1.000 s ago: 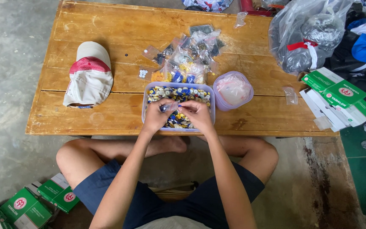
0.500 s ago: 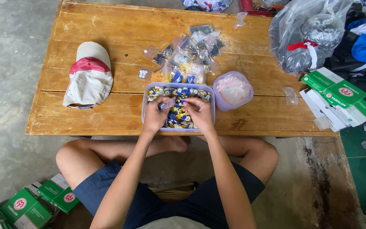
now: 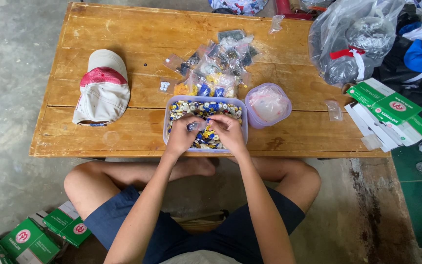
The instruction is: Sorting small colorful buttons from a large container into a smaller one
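While both hands work over the clear rectangular tub (image 3: 205, 123) of small blue, yellow and white pieces, the left hand (image 3: 181, 136) pinches what appears to be a small clear bag between thumb and fingers, and the right hand (image 3: 226, 131) curls its fingertips down into the pieces close beside it; whether it grips one cannot be told. The tub sits at the near edge of the low wooden table (image 3: 123, 132), directly before the seated person. As to progress, a heap of filled small bags (image 3: 216, 68) lies just behind the tub, which suggests a fair share of packing is done, yet the tub remains well stocked, so I judge much is left. A round lidded container (image 3: 268, 104) stands touching or almost touching the tub's right side, leaving little room there. A white and red cap (image 3: 102, 88) rests well apart to the left, with bare board between it and the tub. A large clear plastic sack (image 3: 352, 44) occupies the far right corner, and green and white cartons (image 3: 387, 110) overhang the right edge. More green cartons (image 3: 40, 233) lie on the floor by the person's left knee. The tub's front wall lies close to the table's near edge, with small margin against sliding off.
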